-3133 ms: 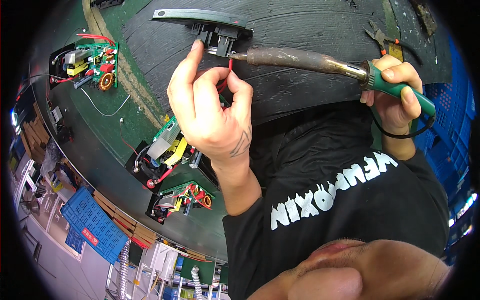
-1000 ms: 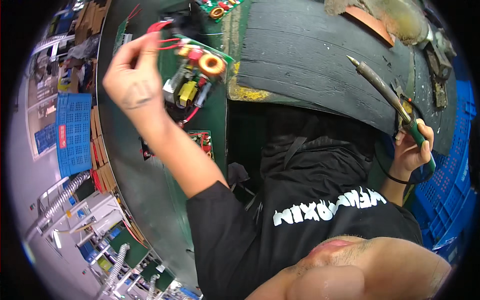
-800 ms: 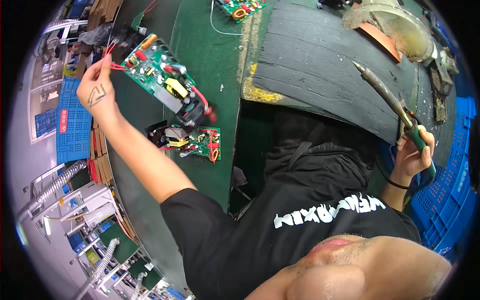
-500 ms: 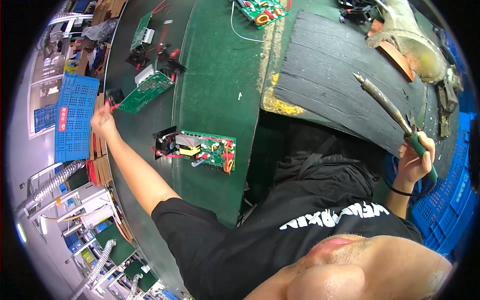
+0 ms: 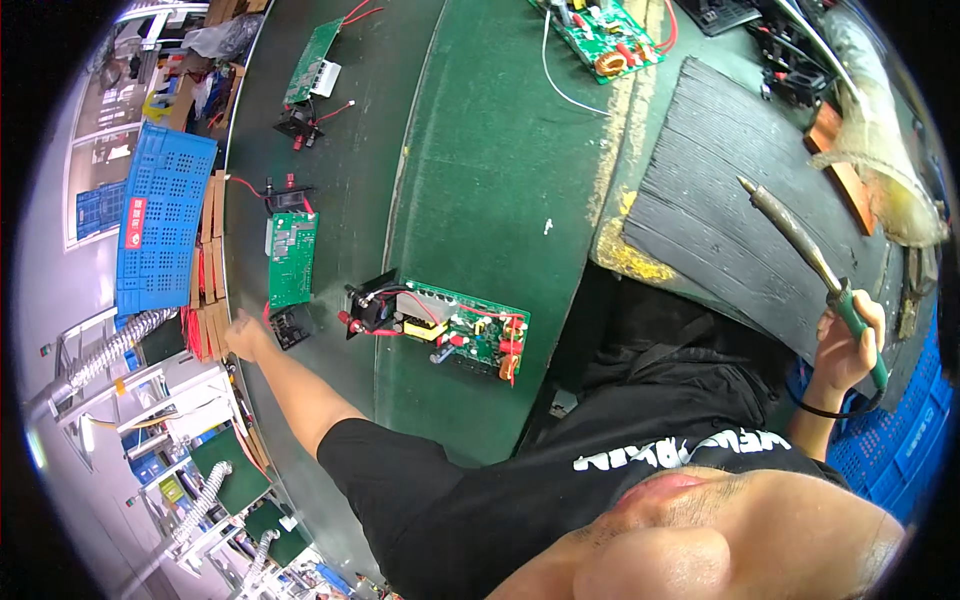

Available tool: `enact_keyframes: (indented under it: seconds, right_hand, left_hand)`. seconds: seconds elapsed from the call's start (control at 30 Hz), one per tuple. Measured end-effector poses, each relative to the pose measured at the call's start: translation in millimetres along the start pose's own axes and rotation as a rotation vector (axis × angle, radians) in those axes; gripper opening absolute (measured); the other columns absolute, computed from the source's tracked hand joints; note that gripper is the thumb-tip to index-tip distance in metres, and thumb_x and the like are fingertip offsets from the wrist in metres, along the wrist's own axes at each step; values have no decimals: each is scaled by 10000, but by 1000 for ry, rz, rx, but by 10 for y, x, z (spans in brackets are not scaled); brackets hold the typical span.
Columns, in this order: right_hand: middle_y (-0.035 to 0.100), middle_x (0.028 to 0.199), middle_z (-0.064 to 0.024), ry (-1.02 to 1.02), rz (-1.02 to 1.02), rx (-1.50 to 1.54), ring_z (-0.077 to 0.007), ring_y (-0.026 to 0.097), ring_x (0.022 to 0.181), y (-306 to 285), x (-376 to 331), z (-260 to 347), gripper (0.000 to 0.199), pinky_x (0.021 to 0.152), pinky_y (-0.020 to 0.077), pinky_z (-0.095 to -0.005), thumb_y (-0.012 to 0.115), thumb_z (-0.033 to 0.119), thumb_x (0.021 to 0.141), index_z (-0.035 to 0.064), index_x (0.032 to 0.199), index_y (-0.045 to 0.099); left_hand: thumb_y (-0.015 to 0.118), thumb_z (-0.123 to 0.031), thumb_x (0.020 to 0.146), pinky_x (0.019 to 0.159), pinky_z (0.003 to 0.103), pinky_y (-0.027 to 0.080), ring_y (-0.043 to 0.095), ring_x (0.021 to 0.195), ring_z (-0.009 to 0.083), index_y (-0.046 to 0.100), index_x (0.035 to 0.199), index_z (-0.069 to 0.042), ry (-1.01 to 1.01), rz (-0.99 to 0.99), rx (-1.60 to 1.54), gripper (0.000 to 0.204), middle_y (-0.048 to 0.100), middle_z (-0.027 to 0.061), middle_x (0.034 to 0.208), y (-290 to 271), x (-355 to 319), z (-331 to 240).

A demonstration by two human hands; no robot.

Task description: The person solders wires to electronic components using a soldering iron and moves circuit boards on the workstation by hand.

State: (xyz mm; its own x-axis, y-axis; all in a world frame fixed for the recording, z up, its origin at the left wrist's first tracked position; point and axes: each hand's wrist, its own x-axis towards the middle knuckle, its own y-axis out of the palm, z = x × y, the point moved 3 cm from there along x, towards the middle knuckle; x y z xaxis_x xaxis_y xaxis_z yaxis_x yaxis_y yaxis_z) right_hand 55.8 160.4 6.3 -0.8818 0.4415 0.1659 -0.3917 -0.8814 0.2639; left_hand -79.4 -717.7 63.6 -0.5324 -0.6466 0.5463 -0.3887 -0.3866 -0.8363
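Observation:
My right hand [image 5: 850, 345] is closed round the green handle of a soldering iron [image 5: 800, 240], its bare tip pointing up and left above a grey-black board. My left arm reaches out over a dark green belt, and the left hand [image 5: 245, 337] is by its far edge. Small and blurred, the fingers of that hand do not show whether they grip anything. Beside it lies a black end panel [image 5: 292, 327], at the near end of a green circuit board [image 5: 292, 258]. A second black panel [image 5: 290, 200] with red terminals sits at that board's other end.
A circuit board assembly [image 5: 465, 330] lies closer to me on the green surface. Another assembly [image 5: 318, 65] is farther up the belt, and one more board [image 5: 605, 40] sits at the top. A blue crate [image 5: 165, 225] stands beyond the belt; a translucent hose [image 5: 870, 130] is at right.
My left hand has moved nearer along the belt's far edge. The board beside it has turned from slanting to lengthwise on the belt. The view has shifted; the right hand keeps the iron.

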Motion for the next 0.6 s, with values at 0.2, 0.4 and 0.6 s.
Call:
enact_keyframes:
  seconds: [0.2,0.4,0.6]
  right_hand:
    - [558,876,-163,51,31,-4,-186,550,625,134,172,-125,457,464,429,-240,577,391,873,-17,1076,592]
    - [540,860,-152,24,-71,-90,-175,529,591,208,188,-75,439,452,416,-239,565,389,878,-11,1061,583]
    - [552,844,-180,21,-48,-91,-190,543,544,292,264,-48,403,457,433,-254,571,329,879,-48,1021,580]
  left_hand:
    - [601,-349,867,730,466,499,633,788,399,681,822,10,563,-217,-182,371,676,219,851,-413,417,-1784]
    - [695,-417,815,996,431,413,556,1117,366,646,1165,-9,1091,52,-162,540,636,190,1189,108,362,-3461]
    - [827,-584,571,1090,419,343,450,1311,360,289,1444,98,670,807,-134,1231,468,294,1384,1005,609,-3832]
